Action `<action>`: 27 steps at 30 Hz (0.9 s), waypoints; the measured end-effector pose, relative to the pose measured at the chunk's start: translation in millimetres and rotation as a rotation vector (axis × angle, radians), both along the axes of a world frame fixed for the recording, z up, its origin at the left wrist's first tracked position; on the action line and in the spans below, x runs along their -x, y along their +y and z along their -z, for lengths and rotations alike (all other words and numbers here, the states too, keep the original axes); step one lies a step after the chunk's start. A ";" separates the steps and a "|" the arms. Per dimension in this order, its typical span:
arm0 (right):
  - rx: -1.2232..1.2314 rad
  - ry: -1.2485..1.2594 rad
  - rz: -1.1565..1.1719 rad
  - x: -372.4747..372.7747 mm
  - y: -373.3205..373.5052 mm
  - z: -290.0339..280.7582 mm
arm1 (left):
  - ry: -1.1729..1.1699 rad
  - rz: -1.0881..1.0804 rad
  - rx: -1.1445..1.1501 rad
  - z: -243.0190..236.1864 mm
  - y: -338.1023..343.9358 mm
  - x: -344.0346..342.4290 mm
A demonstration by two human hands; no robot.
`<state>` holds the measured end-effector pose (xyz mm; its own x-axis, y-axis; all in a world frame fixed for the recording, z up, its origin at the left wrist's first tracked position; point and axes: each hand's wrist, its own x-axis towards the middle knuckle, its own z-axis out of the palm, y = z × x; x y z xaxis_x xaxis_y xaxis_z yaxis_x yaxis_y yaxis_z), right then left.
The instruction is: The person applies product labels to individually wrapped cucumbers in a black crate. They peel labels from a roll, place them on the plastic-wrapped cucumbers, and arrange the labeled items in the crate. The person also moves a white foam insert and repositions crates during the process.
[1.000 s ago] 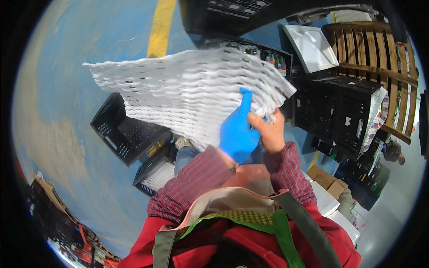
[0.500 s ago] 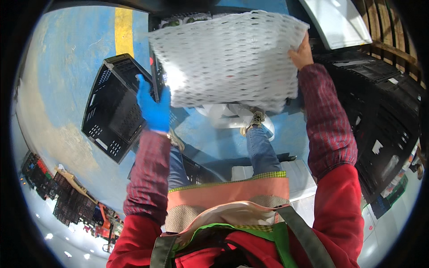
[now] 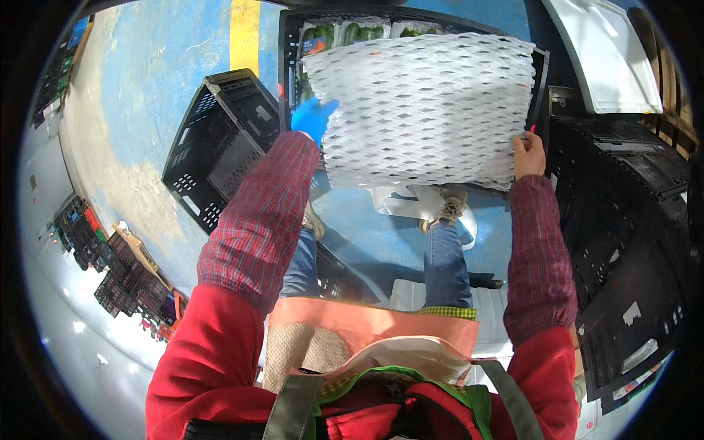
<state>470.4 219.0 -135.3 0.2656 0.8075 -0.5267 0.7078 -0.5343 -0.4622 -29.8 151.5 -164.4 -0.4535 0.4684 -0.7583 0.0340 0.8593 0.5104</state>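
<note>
Bare right hand (image 3: 528, 152) pinches the right edge of a white foam-mesh sheet (image 3: 425, 110); blue-gloved left hand (image 3: 314, 119) touches its left edge, grip unclear. The sheet lies over a black plastic crate (image 3: 290, 70), reaching its near edge; cucumber-like packs (image 3: 361, 31) show along the far edge. Covering seems underway; squaring the sheet calls for easing it farther.

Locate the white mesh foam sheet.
In the head view, the white mesh foam sheet is at upper centre-right, over the black crate of green produce, between the blue-gloved left hand and the bare right hand.
</note>
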 end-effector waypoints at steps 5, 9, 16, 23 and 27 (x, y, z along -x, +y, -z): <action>-0.162 0.097 0.125 6.5 -30.1 -4.0 | 0.048 0.269 -0.252 -21.1 4.0 -17.4; 0.049 -0.319 0.070 14.5 -45.8 -17.6 | 0.161 0.058 -0.438 -33.0 14.6 -3.6; 0.200 -0.172 0.099 21.8 -62.5 -4.6 | -0.036 0.028 0.119 -33.9 3.3 -13.4; -0.232 0.690 0.241 78.3 -42.2 -121.0 | -0.176 -0.299 -0.313 -46.2 12.5 -6.4; -0.236 0.788 0.046 163.0 -28.0 -242.1 | -0.280 -0.336 -0.196 -53.4 7.1 19.8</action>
